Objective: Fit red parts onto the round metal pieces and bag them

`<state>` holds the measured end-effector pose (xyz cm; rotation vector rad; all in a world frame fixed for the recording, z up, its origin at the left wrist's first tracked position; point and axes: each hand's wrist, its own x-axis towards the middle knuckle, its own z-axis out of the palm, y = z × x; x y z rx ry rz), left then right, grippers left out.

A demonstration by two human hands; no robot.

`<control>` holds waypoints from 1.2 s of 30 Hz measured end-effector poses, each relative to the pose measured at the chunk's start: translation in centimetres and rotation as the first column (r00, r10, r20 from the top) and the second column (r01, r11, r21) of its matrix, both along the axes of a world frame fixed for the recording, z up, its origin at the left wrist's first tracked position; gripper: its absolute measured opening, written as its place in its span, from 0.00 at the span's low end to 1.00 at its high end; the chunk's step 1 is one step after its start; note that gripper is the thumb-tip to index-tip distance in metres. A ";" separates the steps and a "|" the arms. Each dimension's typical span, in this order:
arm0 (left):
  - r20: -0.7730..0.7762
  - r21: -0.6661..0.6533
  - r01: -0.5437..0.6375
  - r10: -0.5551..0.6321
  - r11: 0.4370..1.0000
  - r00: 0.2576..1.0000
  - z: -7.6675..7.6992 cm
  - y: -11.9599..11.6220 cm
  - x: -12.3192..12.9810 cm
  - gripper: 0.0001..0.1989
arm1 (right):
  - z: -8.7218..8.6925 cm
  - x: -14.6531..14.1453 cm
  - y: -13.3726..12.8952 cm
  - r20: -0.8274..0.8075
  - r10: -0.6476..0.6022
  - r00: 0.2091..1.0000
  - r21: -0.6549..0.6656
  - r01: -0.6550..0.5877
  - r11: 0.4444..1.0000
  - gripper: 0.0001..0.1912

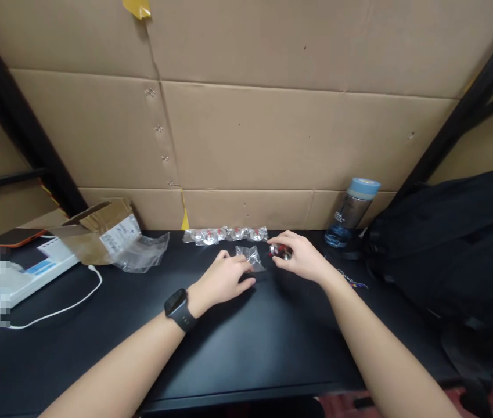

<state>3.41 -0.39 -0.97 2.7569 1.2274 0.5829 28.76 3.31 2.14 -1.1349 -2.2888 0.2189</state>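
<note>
My right hand [301, 255] is closed around a small round shiny piece with red on it [280, 251], held just above the black table. My left hand [227, 277], with a dark watch on its wrist, rests low over the table with its thumb and fingers apart. By its fingertips lies a crumpled clear plastic bag [252, 255]; whether they touch it I cannot tell. Behind both hands, a row of round silvery pieces with red marks [229, 234] lies in clear wrappers along the cardboard wall.
At the left stand an opened cardboard box [93, 232] with clear plastic beside it and a white power strip [41, 281] with a white cable [69, 306]. On the right are a blue-lidded water bottle [353, 212], a black backpack [450, 255] and a thin colourful strand [353, 281].
</note>
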 end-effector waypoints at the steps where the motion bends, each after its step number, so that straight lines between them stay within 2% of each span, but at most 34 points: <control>1: 0.000 -0.044 0.060 -0.060 0.997 0.998 0.0 0.1 -0.5 0.11 | 0.2 0.1 -0.1 0.033 -0.002 0.999 -0.012 0.003 1.000 0.20; 5: 0.007 -0.149 0.175 -0.176 0.973 0.984 0.3 0.4 -1.9 0.14 | 0.8 0.2 -0.8 0.127 0.031 0.991 -0.096 -0.019 0.995 0.18; 10: -0.023 -0.109 0.203 -0.206 0.973 0.978 -0.1 -0.3 -1.2 0.17 | 1.1 -0.1 -1.7 0.234 0.092 0.968 -0.200 -0.044 0.979 0.09; 19: -0.088 -0.121 0.181 -0.192 0.976 0.977 -0.6 -0.7 -0.7 0.20 | -0.6 -1.3 -1.6 0.437 -0.010 0.899 -0.144 0.081 0.986 0.11; 25: -0.083 -0.130 0.183 -0.195 0.974 0.977 -0.7 -0.7 -0.7 0.20 | -1.4 -2.1 -1.2 0.341 0.062 0.938 -0.155 -0.009 0.988 0.11; 31: -0.079 -0.117 0.191 -0.201 0.975 0.976 -1.2 -0.5 -0.8 0.20 | -1.3 -1.4 -0.9 0.272 0.242 0.931 -0.208 -0.188 0.960 0.10; 33: -0.079 -0.115 0.195 -0.205 0.974 0.976 -1.2 -0.5 -0.8 0.19 | -1.5 -1.5 -0.6 0.250 0.242 0.937 -0.203 -0.194 0.960 0.09; 36: -0.074 -0.112 0.207 -0.216 0.972 0.974 -1.0 -0.6 -0.8 0.19 | -2.1 -2.1 -0.2 0.202 0.170 0.964 -0.187 -0.133 0.973 0.09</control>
